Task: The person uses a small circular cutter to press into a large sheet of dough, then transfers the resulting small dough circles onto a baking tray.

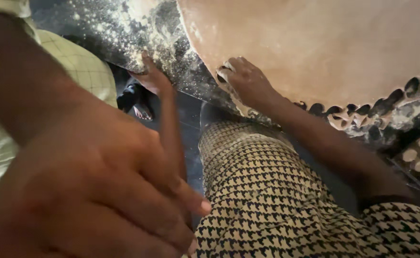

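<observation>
Dough sheet (324,43): smooth, matt, tan. Work surface (124,28): dark, flour-dusted, rough-looking. Garment (277,205): woven cloth, houndstooth pattern, matt. Checked fabric (88,69): pale, soft.

Soft, warm light falls from the upper right onto the pale dough sheet (324,43), which shows mild glare, while the lower left is dim and a huge hand (90,191) close to the lens is blurred, out of focus and stretched toward the frame's edge.
</observation>
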